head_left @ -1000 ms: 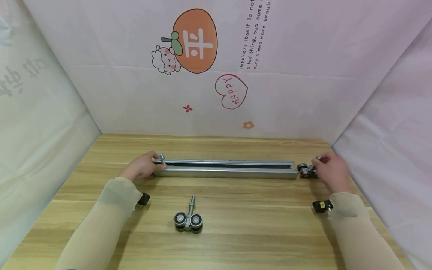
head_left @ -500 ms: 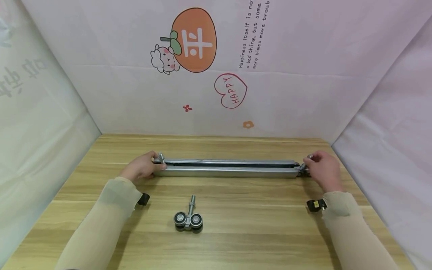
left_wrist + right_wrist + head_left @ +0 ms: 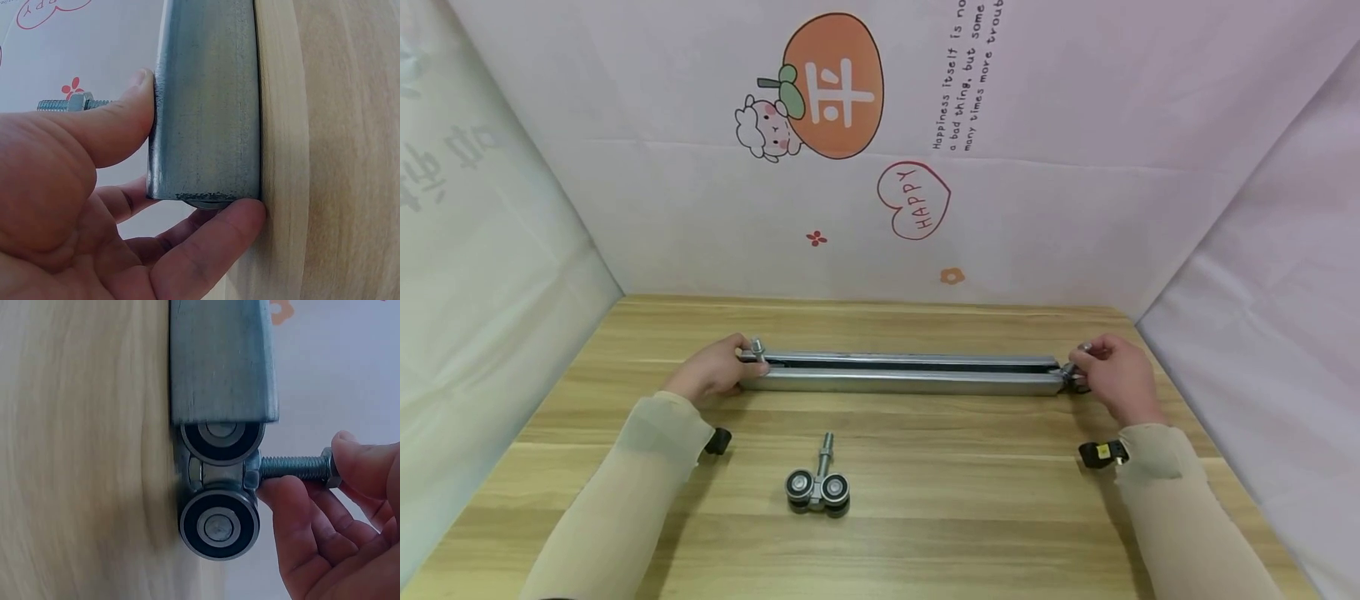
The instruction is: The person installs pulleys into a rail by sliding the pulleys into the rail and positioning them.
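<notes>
A metal rail [image 3: 910,382] with a slot along its top lies across the table. My left hand [image 3: 718,368] grips its left end, thumb on the top edge and fingers at the end face. A threaded bolt [image 3: 59,105] stands up from the slot beside that thumb. At the other end, my right hand [image 3: 1122,377] pinches the bolt [image 3: 297,467] of a roller trolley [image 3: 219,528]. One pair of its wheels sits partly inside the rail's end, while the other pair is outside. Another roller trolley [image 3: 817,490] lies nearer me with its bolt pointing away.
The wooden table [image 3: 955,517] carries everything. A printed white cloth [image 3: 1037,217] hangs behind its far edge, and white cloths hang at both sides. A black wrist camera [image 3: 1102,454] is strapped below my right hand.
My right hand has moved left, bringing the roller trolley from just beyond the rail's right end to partly inside it. The left hand keeps its grip, and the nearer trolley stays put.
</notes>
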Tool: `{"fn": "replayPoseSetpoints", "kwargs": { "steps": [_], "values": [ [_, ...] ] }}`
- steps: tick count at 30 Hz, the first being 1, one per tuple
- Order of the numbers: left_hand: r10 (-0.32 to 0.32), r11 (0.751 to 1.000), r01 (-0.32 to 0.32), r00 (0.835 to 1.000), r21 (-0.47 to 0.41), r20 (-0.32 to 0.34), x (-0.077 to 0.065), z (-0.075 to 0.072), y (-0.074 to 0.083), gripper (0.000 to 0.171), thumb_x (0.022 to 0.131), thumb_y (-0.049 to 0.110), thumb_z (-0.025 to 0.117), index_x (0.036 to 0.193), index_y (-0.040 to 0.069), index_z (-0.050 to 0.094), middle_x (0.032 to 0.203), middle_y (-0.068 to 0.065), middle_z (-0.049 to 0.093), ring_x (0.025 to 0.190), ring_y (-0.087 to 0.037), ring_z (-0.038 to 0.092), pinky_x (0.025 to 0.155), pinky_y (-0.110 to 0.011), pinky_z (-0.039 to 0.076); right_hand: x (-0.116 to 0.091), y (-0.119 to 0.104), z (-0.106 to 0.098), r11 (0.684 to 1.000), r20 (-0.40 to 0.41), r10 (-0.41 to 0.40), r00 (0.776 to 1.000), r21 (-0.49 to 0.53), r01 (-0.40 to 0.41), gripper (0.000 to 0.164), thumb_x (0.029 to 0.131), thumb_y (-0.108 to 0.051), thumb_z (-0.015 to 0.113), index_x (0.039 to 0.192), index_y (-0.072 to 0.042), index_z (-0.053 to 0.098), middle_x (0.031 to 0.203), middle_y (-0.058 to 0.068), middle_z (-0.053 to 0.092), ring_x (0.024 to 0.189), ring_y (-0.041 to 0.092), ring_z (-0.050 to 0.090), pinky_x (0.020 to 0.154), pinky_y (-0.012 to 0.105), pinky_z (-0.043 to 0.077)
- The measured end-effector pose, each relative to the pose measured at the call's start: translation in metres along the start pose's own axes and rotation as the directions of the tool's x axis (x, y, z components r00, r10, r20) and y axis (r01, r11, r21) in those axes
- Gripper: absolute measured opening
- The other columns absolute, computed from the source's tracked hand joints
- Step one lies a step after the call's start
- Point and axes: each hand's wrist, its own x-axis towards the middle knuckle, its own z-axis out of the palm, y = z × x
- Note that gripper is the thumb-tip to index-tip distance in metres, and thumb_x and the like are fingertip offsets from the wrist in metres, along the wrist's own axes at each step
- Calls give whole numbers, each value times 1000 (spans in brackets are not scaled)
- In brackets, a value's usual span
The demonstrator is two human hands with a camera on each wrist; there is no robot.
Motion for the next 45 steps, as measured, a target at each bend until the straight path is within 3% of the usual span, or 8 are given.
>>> {"fn": "replayPoseSetpoints", "kwargs": {
  "steps": [5, 14, 26, 45],
  "values": [
    [-1, 1000, 1, 1000, 5, -1, 1, 0, 0, 46, 89, 33, 64, 119, 6, 42, 107, -15, 54, 93, -26, 52, 78, -39, 48, -1, -9, 8, 999, 16, -33, 999, 9, 33, 31, 93, -29, 60, 102, 0, 55, 97, 19, 60, 75, 28, 63, 59, 34, 52],
    [-3, 1000, 3, 1000, 12, -3, 2, 1, 0, 47, 89, 35, 64, 120, 7, 42, 109, -16, 54, 94, -26, 53, 78, -39, 49, -4, -18, 15, 989, -16, -53, 998, -139, 50, 36, 91, -41, 59, 97, -6, 60, 96, 14, 60, 84, 28, 52, 63, 36, 41],
    [-2, 1000, 3, 1000, -7, 8, 0, 1, 0, 45, 90, 32, 64, 119, 6, 42, 105, -15, 54, 92, -25, 52, 78, -39, 48, -4, -28, 18, 978, 33, -95, 995, -181, 100, 36, 90, -41, 60, 95, -6, 62, 96, 15, 62, 83, 29, 53, 63, 37, 41],
    [-12, 1000, 12, 1000, -22, 5, 0, 0, 2, 44, 89, 31, 65, 118, 6, 42, 104, -14, 53, 92, -26, 51, 78, -38, 48, -11, -78, 63, 968, 114, -148, 982, -186, 168, 23, 89, -32, 65, 83, -10, 62, 84, 7, 60, 73, 24, 50, 60, 35, 41]
  ]
}}
